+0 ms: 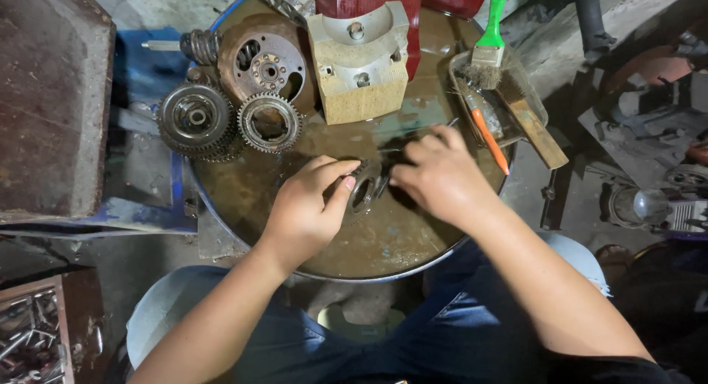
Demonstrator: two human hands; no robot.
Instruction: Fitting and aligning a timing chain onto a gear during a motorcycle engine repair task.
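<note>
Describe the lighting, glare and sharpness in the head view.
Head view: even overhead light, soft sheen on the oily drum top; left hand and right hand sharp around the small gear ring; corners fall dark, edges bend slightly from the wide lens.

both hands (372, 189) pinch a small toothed ring (364, 186) over the oily drum top (383, 236) (two gears (228, 121) lie nearby).

Both bare forearms reach forward from the lap and angle inward, wrists nearly meeting. The left hand (306, 207) curls, thumb and forefinger pinched together, palm turned down. The right hand (439, 174) sits knuckles up, fingers bent and pressed downward, index extended forward.
</note>
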